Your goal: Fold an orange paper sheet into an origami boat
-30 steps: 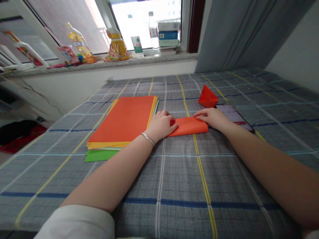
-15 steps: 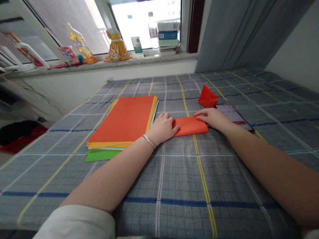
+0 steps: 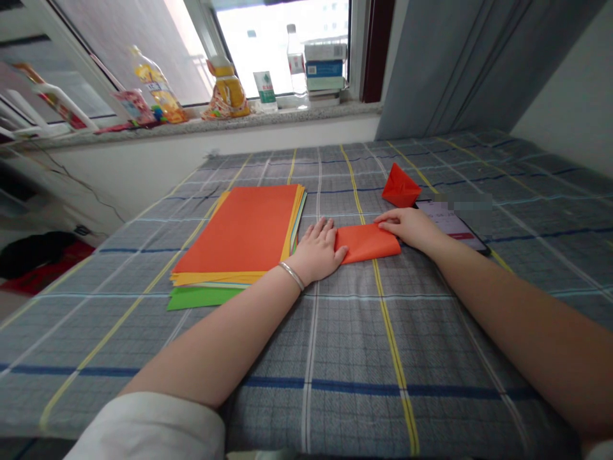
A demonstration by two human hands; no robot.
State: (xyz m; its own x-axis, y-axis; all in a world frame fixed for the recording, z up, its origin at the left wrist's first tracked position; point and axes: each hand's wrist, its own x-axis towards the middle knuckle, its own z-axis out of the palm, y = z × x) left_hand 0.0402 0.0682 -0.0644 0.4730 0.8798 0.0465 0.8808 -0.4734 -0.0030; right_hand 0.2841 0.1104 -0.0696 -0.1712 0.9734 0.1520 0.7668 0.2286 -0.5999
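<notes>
A folded sheet of orange paper [image 3: 366,244] lies on the checked cloth between my hands. Flat across its left end rests my left hand [image 3: 318,251], fingers spread, pressing down; a silver bangle circles that wrist. At the paper's upper right corner, my right hand [image 3: 407,225] has thumb and fingers drawn together on the edge. Just beyond the right hand stands a small red folded-paper shape [image 3: 400,186] with a pointed top. To the left of my left hand is a stack of coloured paper [image 3: 244,230], orange on top, with yellow and green edges showing.
A phone [image 3: 453,223] with a lit screen lies beside my right forearm. The plaid cloth [image 3: 354,345] covers the whole surface. On the windowsill [image 3: 287,115] stand bottles, a tube [image 3: 265,91] and stacked boxes [image 3: 325,69]. A grey curtain [image 3: 440,64] hangs at the back right.
My left hand has flattened, its fingers spreading out on the paper's left end. The right hand stays at the same corner. The view has shifted very slightly.
</notes>
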